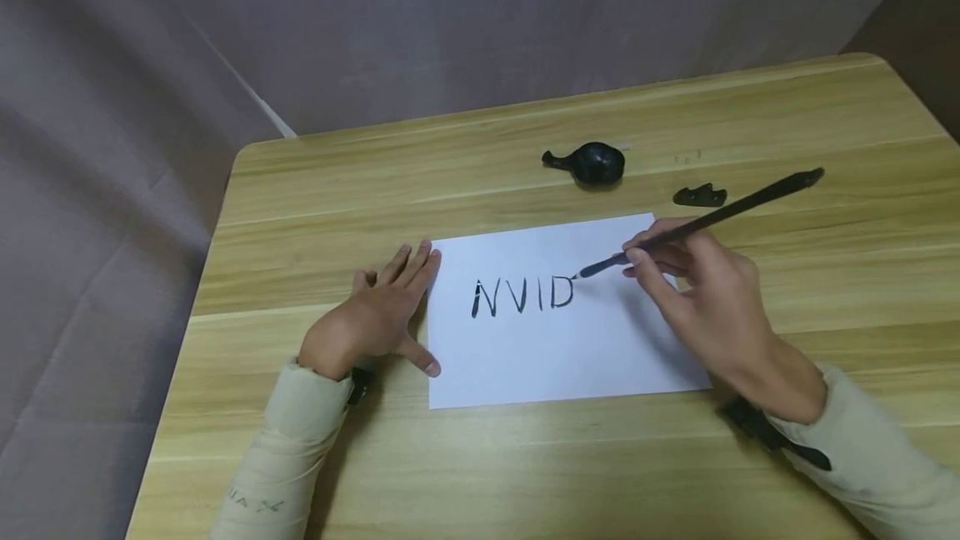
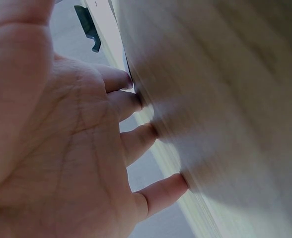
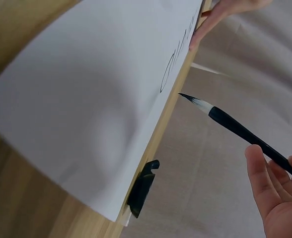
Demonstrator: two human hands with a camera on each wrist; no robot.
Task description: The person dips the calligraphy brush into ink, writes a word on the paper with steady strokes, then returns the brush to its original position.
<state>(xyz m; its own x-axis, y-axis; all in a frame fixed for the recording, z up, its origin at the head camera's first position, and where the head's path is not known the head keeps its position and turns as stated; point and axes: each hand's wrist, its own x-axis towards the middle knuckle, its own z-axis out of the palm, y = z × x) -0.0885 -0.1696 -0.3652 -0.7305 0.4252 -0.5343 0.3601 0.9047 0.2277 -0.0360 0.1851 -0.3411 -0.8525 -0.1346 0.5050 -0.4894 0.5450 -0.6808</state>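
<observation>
On the table lies a white sheet of paper (image 1: 510,369) with the black letters "NVID" (image 1: 522,296) painted across its middle. My right hand (image 1: 708,298) pinches a dark-handled writing brush (image 1: 738,207) between thumb and fingers, over the sheet's right part. The brush's white-and-black bristles (image 3: 198,102) point left, near the D, and look raised off the paper in the right wrist view. At the sheet's left edge my left hand (image 1: 375,315) rests with fingers spread, its fingertips and thumb touching down at the border. The left wrist view shows its palm (image 2: 71,134).
Beyond the sheet lies a black, rounded object with a short neck (image 1: 597,164). To its right sits a small dark piece with a jagged top (image 1: 701,195). The wooden table (image 1: 337,215) has a grey curtain (image 1: 450,23) behind it.
</observation>
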